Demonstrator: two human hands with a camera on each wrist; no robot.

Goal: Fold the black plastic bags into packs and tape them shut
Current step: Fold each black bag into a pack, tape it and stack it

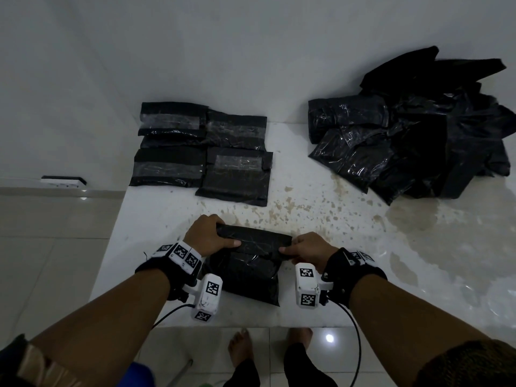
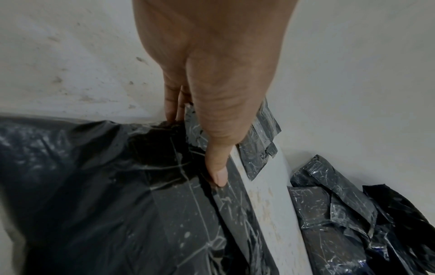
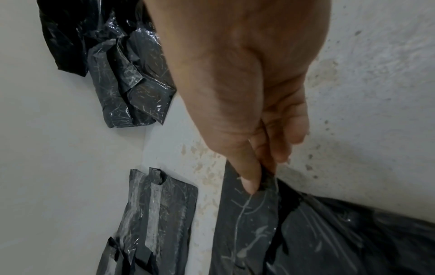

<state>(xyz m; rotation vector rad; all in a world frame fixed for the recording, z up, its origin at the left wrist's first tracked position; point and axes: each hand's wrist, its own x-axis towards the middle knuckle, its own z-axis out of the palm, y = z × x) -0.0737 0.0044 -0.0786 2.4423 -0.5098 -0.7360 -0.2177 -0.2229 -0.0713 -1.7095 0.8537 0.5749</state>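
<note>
White, rust-speckled stone makes up my bench (image 1: pixel 349 224), set into the corner of pale walls over a tiled floor (image 1: pixel 55 261). Four taped packs (image 1: pixel 203 152) lie at its far left, and a loose heap of black bags (image 1: pixel 418 129) at far right. At the near edge, my left hand (image 1: pixel 206 236) and right hand (image 1: pixel 310 248) grip the bag (image 1: pixel 251 263), fingers (image 2: pixel 217 167) pinching its folded top edge.

A white counter (image 1: pixel 349 219) with brown stains lies under the hands. Beyond them rises a plain white wall (image 1: pixel 195 51). Pale floor tiles (image 1: pixel 50 247) spread to their left.
</note>
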